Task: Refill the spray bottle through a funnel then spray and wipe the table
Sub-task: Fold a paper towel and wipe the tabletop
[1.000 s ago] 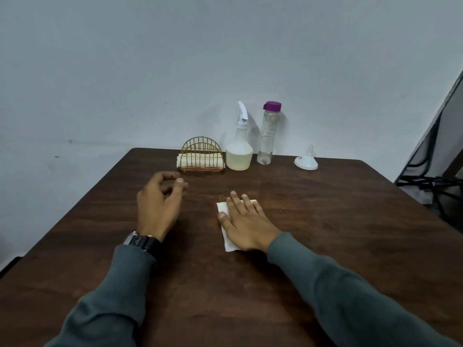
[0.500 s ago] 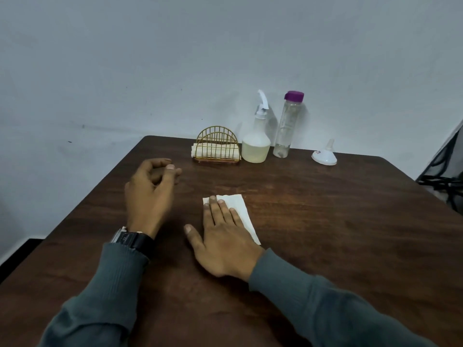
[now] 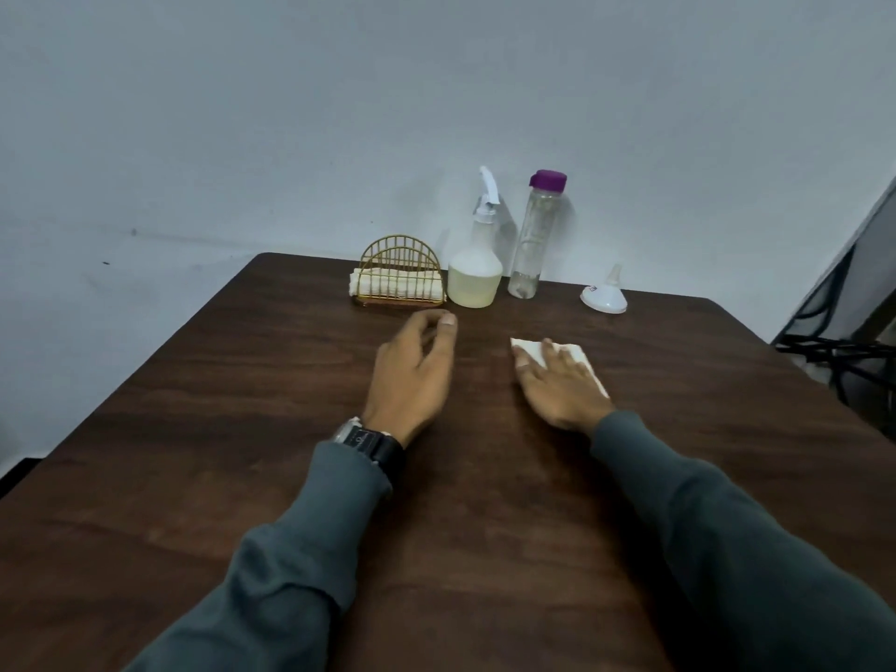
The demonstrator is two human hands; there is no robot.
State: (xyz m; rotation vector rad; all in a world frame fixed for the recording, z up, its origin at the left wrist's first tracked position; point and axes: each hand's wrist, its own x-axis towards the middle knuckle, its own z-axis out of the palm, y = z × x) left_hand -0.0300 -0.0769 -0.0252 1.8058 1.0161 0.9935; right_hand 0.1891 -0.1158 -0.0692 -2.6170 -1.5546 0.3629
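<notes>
My right hand lies flat, palm down, on a folded white tissue pressed against the dark wooden table. My left hand rests on the table to its left, fingers loosely curled, holding nothing. At the back edge stands the spray bottle with pale yellowish liquid in its round base and a white trigger head. Right of it stands a clear bottle with a purple cap. The white funnel sits upside down further right.
A gold wire napkin holder with white tissues stands left of the spray bottle. A pale wall runs right behind the table. Black metal framing lies beyond the table's right edge.
My right hand has slid the tissue away from me and to the right across the table. My left hand has kept its curled pose; the camera view has shifted.
</notes>
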